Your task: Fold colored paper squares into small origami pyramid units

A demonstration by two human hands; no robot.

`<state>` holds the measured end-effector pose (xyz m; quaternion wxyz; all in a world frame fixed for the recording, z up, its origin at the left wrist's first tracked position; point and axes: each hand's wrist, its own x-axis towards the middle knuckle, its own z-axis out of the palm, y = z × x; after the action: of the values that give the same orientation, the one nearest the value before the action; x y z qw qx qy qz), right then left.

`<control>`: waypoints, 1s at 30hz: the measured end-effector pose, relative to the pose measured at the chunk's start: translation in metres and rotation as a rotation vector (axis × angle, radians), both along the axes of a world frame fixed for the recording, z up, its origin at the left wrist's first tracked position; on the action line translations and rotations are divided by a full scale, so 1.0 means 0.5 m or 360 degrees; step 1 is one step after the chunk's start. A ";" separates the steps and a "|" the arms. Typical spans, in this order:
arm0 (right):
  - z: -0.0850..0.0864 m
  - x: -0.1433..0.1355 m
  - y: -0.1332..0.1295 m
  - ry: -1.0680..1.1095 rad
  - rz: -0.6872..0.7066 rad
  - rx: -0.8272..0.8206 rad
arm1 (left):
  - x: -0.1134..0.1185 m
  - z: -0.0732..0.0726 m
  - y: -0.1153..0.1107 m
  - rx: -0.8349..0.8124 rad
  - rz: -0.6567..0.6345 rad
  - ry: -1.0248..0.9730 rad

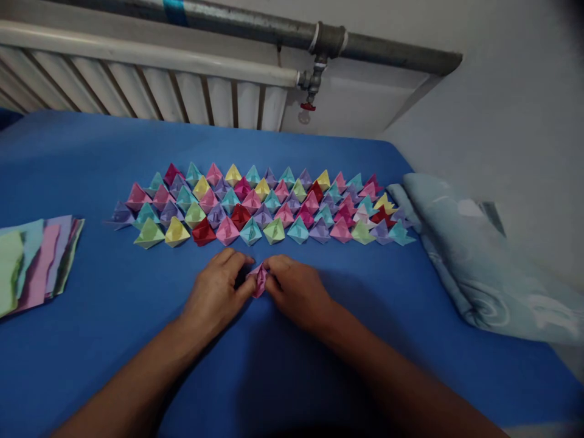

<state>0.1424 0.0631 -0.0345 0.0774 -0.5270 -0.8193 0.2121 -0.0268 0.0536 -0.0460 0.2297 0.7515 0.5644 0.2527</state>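
Between my two hands is a small pink folded paper boat [259,281], low over the blue surface. My left hand [219,283] pinches its left side with thumb and fingers. From the right, my right hand [294,286] grips the other side, fingertips closed on the paper. Just beyond my fingers stand several rows of folded paper boats [250,231] in pink, yellow, green, turquoise, purple and red, packed close together. Their pointed tips face up.
A fanned stack of coloured paper sheets [43,261] lies at the left. A folded pale blue-green blanket [479,261] rests at the right on the blue surface [191,383]. Behind are a white radiator [191,91], a metal pipe [255,25] and a red-handled valve [308,106].
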 end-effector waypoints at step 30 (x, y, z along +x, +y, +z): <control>0.003 -0.014 0.003 0.0183 -0.0156 0.0046 | -0.004 0.000 0.006 -0.0061 -0.0090 -0.0022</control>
<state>0.1353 0.0647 -0.0329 0.1422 -0.5524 -0.7897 0.2261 -0.0286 0.0565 -0.0458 0.2550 0.7608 0.5462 0.2404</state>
